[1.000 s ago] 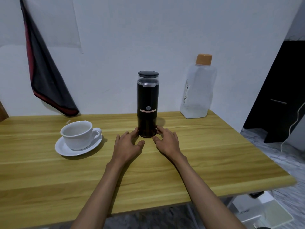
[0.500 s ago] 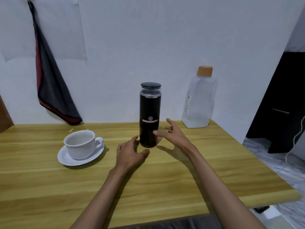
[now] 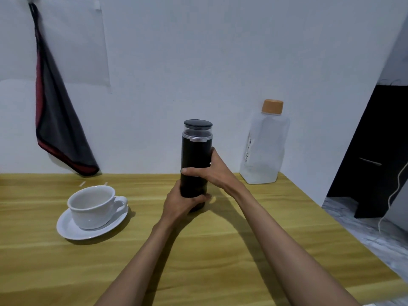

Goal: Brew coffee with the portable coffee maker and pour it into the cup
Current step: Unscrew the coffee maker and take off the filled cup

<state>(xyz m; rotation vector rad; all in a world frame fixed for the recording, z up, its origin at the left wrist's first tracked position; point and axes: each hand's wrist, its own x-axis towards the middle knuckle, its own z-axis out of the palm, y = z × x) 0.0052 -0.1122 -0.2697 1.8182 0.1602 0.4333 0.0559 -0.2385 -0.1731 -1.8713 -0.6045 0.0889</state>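
Coffee maker (image 3: 196, 157): black cylinder with clear collar and dark lid, upright at the middle of the wooden surface (image 3: 242, 250).
Left hand (image 3: 178, 204): fingers (image 3: 198, 198) clamped round the maker's base.
Right hand (image 3: 214, 171): fingers wrapped round its middle, thumb lying across the near side.
Cup (image 3: 92, 206): white, handle to the right, stood on a saucer (image 3: 72, 230) left of the maker, apart from it.
Bottle (image 3: 265, 151): clear, orange cap, far right by the wall.
Cloth (image 3: 55, 120): dark, red-edged, hung on the wall, far left.

coffee maker (image 3: 195, 157): black | cup (image 3: 93, 206), saucer (image 3: 72, 230): white | table (image 3: 220, 272): yellow wood-grain | bottle cap (image 3: 272, 106): orange
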